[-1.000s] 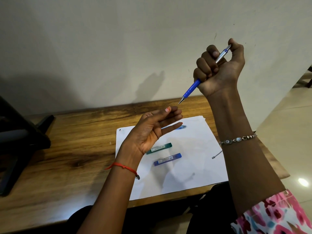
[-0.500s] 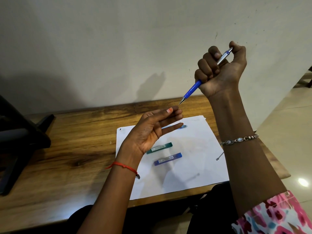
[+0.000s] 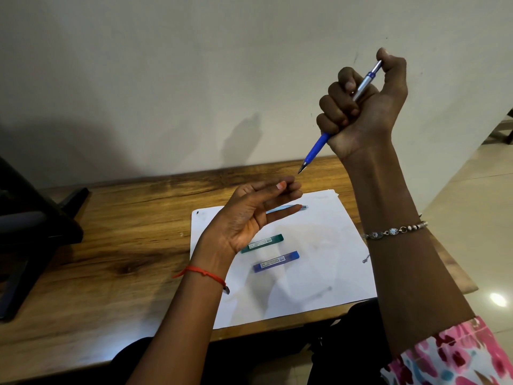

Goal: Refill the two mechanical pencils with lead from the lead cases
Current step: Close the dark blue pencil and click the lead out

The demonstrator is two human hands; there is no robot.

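My right hand [image 3: 363, 112] is raised in a fist around a blue and silver mechanical pencil [image 3: 315, 152]. Its thumb sits on the top button and the tip points down-left. Just below that tip my left hand [image 3: 249, 218] hovers palm up, fingers extended, thumb and forefinger tips close together. A second, light blue pencil [image 3: 304, 207] lies on the white paper [image 3: 319, 273], mostly hidden behind my left fingers. On the same paper lie a green lead case [image 3: 262, 243] and, nearer me, a blue lead case [image 3: 276, 262].
The paper lies on a wooden table [image 3: 111, 245] against a pale wall. A dark chair-like object [image 3: 27, 232] stands at the table's left end. Tiled floor [image 3: 485, 232] shows past the table's right edge.
My right hand dipped slightly and rose again, its thumb staying on the pencil's button. The left hand stays under the tip, nearly still.
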